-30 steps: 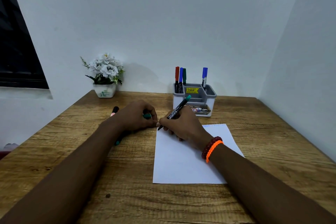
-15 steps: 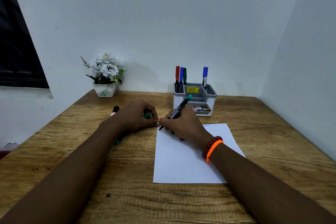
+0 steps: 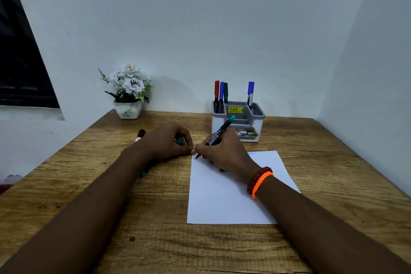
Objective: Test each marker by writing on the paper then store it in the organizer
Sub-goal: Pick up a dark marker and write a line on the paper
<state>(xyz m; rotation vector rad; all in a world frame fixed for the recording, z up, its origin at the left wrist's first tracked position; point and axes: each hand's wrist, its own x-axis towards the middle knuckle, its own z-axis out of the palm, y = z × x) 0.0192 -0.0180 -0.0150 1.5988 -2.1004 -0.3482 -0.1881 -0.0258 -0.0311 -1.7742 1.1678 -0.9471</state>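
The right hand (image 3: 224,153) pinches a black teal-ended marker (image 3: 219,132), tip on the white paper sheet's (image 3: 222,198) far-left corner, left hand (image 3: 165,141) curled around its teal cap (image 3: 179,141) (grey organizer (image 3: 238,122) stands behind); strokes risk straying onto the wooden desk (image 3: 155,229).

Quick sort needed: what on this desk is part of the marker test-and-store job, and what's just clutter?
In the job:
- green marker in right hand, tip on paper
- green cap in left hand
- organizer holding four markers
- two more markers on the table, beside and under the left arm

Lying about:
- flower pot
- bracelets
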